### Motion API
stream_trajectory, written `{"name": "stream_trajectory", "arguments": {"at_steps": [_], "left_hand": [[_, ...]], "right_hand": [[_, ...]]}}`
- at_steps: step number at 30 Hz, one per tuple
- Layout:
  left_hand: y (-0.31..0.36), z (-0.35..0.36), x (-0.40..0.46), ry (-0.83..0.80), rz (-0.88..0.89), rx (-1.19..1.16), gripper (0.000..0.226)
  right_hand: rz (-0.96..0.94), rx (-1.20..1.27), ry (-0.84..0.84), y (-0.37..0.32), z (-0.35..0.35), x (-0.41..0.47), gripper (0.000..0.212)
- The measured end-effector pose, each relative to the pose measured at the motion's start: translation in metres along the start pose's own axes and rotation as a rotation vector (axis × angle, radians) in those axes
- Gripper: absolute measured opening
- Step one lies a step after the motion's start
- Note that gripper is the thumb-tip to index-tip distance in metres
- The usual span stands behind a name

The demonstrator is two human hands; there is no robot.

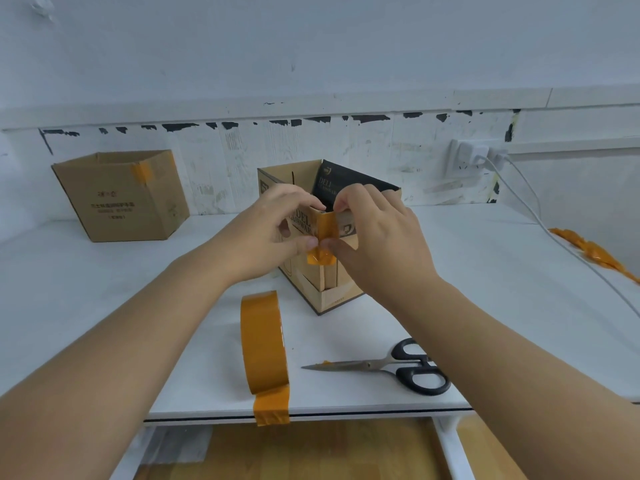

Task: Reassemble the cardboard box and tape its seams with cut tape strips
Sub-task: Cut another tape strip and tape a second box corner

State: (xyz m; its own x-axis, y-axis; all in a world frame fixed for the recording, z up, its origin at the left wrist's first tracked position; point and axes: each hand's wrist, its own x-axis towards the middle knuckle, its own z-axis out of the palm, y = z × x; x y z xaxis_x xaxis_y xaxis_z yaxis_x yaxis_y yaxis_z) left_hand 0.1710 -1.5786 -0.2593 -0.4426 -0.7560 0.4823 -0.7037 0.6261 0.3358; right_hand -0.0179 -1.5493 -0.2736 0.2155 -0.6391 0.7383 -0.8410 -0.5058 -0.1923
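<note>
On box (pixel 304 271) corner, both hands' fingers (pixel 313 242) pinch tape strip (pixel 325 230)

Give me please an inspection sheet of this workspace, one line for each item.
Surface: white table.
Job's things: open cardboard box, tape strip on its near corner; tape roll on edge; scissors lying closed.
Clutter: second box at back left; used tape scraps at right.
Hands: left hand and right hand pinch the strip.
Cables: white cable from wall socket.
Surroundings: scuffed white wall, wooden floor.
</note>
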Motion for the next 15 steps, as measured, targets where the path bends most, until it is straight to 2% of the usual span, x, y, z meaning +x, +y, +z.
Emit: {"name": "stream_trajectory", "arguments": {"at_steps": [7, 15], "left_hand": [[-0.013, 0.004, 0.007, 0.006, 0.020, -0.072, 0.034], [-0.018, 0.003, 0.021, -0.029, 0.052, -0.213, 0.029]], "right_hand": [[-0.089, -0.024, -0.063, 0.010, 0.002, 0.010, 0.039], [-0.133, 0.023, -0.032, 0.016, 0.005, 0.021, 0.034]]}}
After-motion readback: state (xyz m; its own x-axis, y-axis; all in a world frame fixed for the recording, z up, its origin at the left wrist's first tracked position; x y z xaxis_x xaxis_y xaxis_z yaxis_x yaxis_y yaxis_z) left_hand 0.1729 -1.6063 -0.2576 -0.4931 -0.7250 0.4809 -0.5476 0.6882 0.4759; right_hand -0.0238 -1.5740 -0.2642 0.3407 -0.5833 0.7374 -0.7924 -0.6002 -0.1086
